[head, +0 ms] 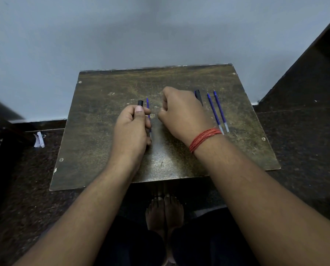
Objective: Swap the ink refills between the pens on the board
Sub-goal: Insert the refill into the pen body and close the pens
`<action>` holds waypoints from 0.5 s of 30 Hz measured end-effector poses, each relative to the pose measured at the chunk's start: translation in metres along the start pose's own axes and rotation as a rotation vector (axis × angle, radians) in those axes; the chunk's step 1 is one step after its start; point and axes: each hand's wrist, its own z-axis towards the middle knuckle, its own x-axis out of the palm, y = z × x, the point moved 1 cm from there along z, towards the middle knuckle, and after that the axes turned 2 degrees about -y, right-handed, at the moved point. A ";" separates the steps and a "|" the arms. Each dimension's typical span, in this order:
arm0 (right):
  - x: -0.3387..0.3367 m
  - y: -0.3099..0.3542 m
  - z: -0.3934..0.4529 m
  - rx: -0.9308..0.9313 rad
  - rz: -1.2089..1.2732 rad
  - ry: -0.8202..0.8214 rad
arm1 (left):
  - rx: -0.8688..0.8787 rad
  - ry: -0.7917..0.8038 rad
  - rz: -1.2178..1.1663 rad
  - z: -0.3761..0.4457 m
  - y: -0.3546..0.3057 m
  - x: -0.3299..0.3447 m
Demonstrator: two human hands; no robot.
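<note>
Black and tube-shaped, a pen barrel (pixel 140 103) pokes up out of the left hand (pixel 132 127), whose fingers curl round it with the thumb pressed along its side; a thin blue refill (pixel 148 110) runs beside the barrel, its lower part hidden behind the same hand, so whether the hand holds it too cannot be told. Just beside, the right hand (pixel 181 114) hovers knuckles-up with fingers curled under; whatever they pinch, if anything, is hidden. Behind it a second black pen (pixel 199 96) is half covered. Two more slim blue refills (pixel 217 112) with pale ends lie parallel on the scuffed, worn brown board (pixel 106 146). Red thread (pixel 204 138) wraps the right wrist. Bare feet (pixel 165 214) show below the board on dark speckled floor (pixel 304 150)
</note>
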 end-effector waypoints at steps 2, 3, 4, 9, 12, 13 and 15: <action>0.005 0.000 -0.001 -0.047 -0.051 0.001 | -0.017 -0.026 -0.014 0.001 0.000 -0.001; 0.007 0.001 -0.002 -0.074 -0.071 -0.006 | -0.024 -0.035 -0.025 0.001 -0.001 -0.001; 0.009 0.003 -0.003 -0.102 -0.089 -0.018 | -0.027 -0.044 -0.040 0.001 -0.001 0.000; 0.027 0.015 -0.006 -0.152 -0.136 -0.060 | -0.003 -0.138 -0.157 0.004 -0.004 -0.006; 0.031 0.018 -0.007 -0.138 -0.190 -0.087 | 0.000 -0.175 -0.184 0.008 -0.004 -0.011; 0.029 0.018 -0.007 -0.132 -0.213 -0.088 | -0.002 -0.177 -0.193 0.008 -0.004 -0.011; 0.026 0.016 -0.005 -0.125 -0.259 -0.073 | -0.005 -0.178 -0.207 0.008 -0.004 -0.010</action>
